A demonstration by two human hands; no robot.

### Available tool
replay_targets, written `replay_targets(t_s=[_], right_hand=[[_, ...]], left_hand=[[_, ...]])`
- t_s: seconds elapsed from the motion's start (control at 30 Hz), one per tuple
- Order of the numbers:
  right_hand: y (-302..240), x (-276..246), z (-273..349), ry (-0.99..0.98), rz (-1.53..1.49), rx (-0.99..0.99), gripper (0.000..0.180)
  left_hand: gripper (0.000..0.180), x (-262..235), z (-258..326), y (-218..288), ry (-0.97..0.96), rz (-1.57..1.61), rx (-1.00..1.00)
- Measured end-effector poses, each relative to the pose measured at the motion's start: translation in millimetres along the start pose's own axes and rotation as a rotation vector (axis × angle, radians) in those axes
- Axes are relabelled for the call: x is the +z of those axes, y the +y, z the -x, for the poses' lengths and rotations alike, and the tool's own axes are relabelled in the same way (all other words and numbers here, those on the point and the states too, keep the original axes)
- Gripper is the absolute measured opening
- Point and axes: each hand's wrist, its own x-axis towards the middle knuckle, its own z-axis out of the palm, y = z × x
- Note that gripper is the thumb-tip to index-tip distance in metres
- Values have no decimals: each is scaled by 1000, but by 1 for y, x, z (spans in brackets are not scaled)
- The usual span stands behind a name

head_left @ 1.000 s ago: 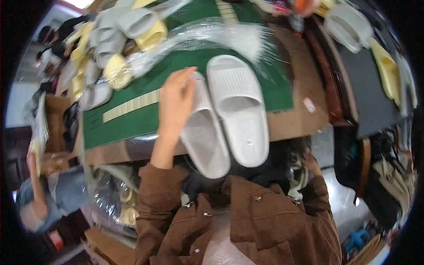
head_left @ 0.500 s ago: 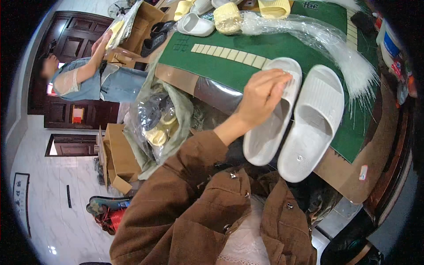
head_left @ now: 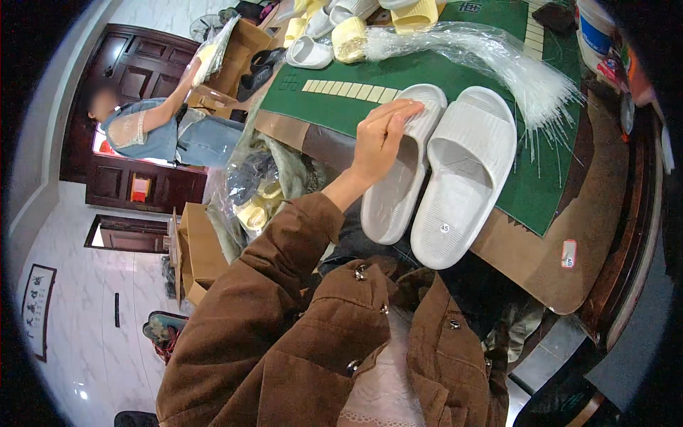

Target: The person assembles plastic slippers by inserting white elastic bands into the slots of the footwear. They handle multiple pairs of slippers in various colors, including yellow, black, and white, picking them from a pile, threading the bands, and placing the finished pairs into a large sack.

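1. Left of the left hand [head_left: 378,142], a clear bag of pale yellow slippers [head_left: 257,203] slumps beside the counter [head_left: 569,213]; it lies well apart from the hand.
2. The left hand lies flat, fingers together and nearly straight, pressing the strap of the near grey slipper [head_left: 398,174], not clamped round anything. A steady palm keeps the shoe from sliding on the green mat [head_left: 427,71].
3. Just right of the hand, the second grey slipper [head_left: 459,178] touches the first, side by side (heels hang over the counter's edge, so tipping is a risk).
4. Beyond the fingertips lies a bundle of clear plastic strands [head_left: 498,64]. The right hand is out of view.
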Motion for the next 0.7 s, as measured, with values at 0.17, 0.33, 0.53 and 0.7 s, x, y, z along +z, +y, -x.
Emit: replay_targets(t_s=[0.17,0.33,0.53,0.7], right_hand=[[15,-7,5,-3,-33,15,40],[32,-24,19,-16,-83,33,40],[55,-41,50,-26,-218,69,39],[70,-58,88,-52,-340,60,38]], left_hand=[[33,-3,1,0,-13,17,-27],[30,-3,2,-3,-10,106,-63],[33,-34,-25,-15,-55,262,-37],[40,-68,-65,-67,25,111,-150]])
